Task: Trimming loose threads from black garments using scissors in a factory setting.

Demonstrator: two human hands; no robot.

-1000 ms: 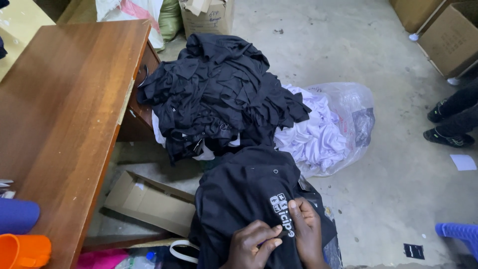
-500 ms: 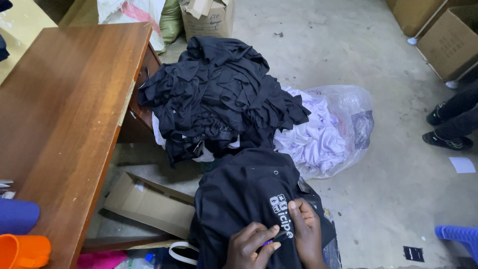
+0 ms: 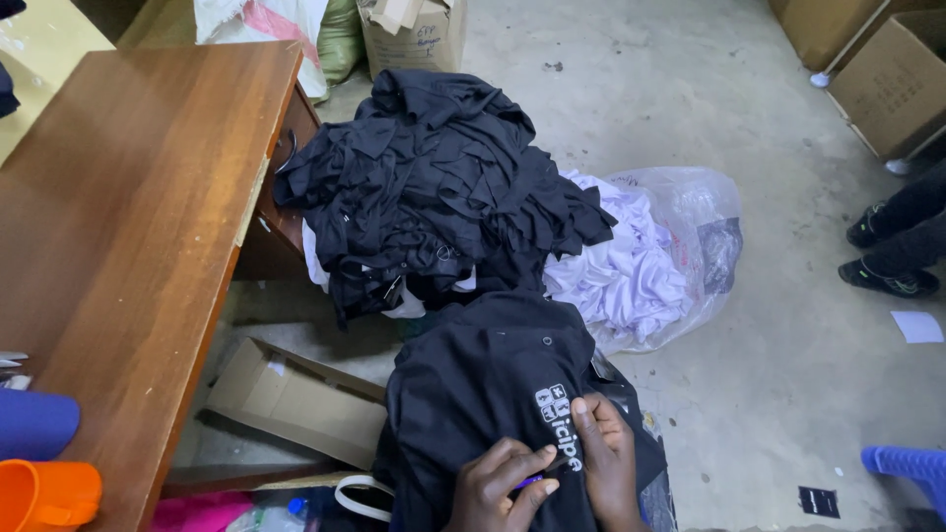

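Observation:
A black shirt [image 3: 488, 394] with a white printed logo lies spread over my lap at the bottom of the view. My left hand [image 3: 498, 485] pinches a small purple tool at the logo's lower edge. My right hand [image 3: 608, 461] presses flat on the fabric just beside the logo, holding the shirt taut. Beyond the shirt rises a big heap of black garments [image 3: 434, 187].
A wooden desk [image 3: 128, 227] fills the left side, with an orange cup [image 3: 44, 496] and a blue object [image 3: 34, 424] on its near end. A clear bag of white garments [image 3: 650, 266] lies right of the heap. Cardboard boxes [image 3: 887, 69] stand behind; another person's shoes [image 3: 887, 266] are at right.
My hands have shifted only slightly on the logo; the left fingers have moved a little along the print. Everything else is as before.

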